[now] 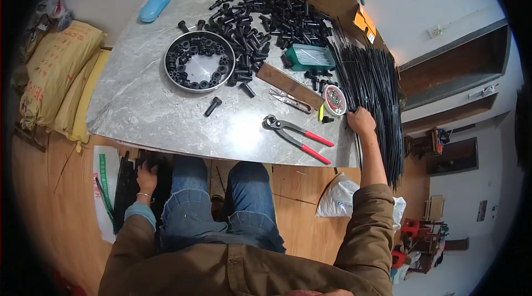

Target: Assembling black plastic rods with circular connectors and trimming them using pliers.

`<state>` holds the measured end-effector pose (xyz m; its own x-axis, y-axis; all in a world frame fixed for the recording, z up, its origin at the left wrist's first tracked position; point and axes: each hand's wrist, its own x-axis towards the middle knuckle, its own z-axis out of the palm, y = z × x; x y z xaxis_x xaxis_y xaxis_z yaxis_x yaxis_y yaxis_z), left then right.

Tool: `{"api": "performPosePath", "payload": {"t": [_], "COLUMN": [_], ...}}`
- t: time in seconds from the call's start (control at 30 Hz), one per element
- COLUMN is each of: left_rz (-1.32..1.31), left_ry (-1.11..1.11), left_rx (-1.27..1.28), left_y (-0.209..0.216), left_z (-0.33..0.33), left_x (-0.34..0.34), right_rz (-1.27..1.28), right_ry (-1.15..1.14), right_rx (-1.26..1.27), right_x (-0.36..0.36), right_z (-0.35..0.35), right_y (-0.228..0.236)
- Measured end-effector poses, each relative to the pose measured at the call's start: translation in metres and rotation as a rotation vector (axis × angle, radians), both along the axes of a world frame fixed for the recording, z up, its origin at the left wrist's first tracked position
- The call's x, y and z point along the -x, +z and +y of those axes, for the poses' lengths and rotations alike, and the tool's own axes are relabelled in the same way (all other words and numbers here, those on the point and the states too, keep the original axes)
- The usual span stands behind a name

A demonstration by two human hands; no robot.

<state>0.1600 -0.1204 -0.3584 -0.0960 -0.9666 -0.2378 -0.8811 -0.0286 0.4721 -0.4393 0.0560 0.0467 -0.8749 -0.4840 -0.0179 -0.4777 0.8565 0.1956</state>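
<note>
Table (132, 96): open front-left, tight right.
Pliers (314, 137) and tub (334, 100) crowd my right hand (361, 121) from the left, black rods (378, 91) from the right; bolt heap (288, 14) blocks the back.

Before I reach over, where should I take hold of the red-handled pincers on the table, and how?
Best around both red handles, probably, with your right hand from the lower right of the view. The pincers lie flat on the grey table, metal head toward the upper left, handles splayed toward the lower right.
</note>
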Motion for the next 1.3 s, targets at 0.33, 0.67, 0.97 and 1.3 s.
{"api": "performPosePath", "payload": {"t": [0.33, 0.67, 0.97, 1.3], "left_rz": [0.355, 0.267, 0.294, 0.331], "left_ry": [-0.18, -0.274, -0.272, -0.238], "left_rx": [0.092, 0.049, 0.036, -0.047], "left_y": [0.08, 0.126, 0.139, 0.114], "left_z": [-0.012, 0.019, 0.031, 0.035], "left_x": [-0.004, 0.026, 0.023, 0.011], "right_rz": [-0.093, 0.023, -0.055, -0.237], "right_ry": [0.111, 0.033, 0.035, 0.054], "right_rx": [0.297, 0.453, 0.257, 0.513], "right_x": [0.004, -0.002, -0.014, 0.003], "right_z": [0.05, 0.056, 0.047, 0.066], "right_y": [0.01, 0.019, 0.004, -0.019]}}
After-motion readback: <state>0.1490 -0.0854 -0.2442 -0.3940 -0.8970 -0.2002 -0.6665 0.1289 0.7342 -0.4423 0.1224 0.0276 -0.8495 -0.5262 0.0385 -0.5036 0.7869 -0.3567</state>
